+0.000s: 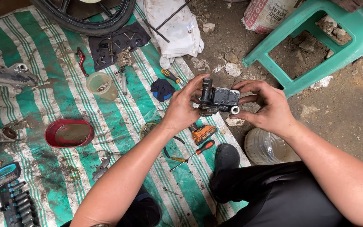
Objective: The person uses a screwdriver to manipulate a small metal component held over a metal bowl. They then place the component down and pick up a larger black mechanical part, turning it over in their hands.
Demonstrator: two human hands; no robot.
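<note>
Both hands, left hand (pixel 182 107) and right hand (pixel 269 109), pinch a small dark metal part (pixel 218 100) up high over the striped mat (pixel 64 105), each grip steadying one end so it can be seen.

There is one view only, from a camera worn on the person's head. It looks steeply down and a little forward, over the person's own forearms, which enter from the bottom edge and meet near the middle of the frame. The left hand (pixel 184 107) and right hand (pixel 269 110) are close to the lens and fill the centre. Beyond them the view reaches the ground: a green-and-white striped tarp (pixel 64 105) across the left, bare dirt floor (pixel 349 109) on the right. The top edge cuts off a wheel (pixel 87 17) and a green plastic stool (pixel 316 46).
</note>
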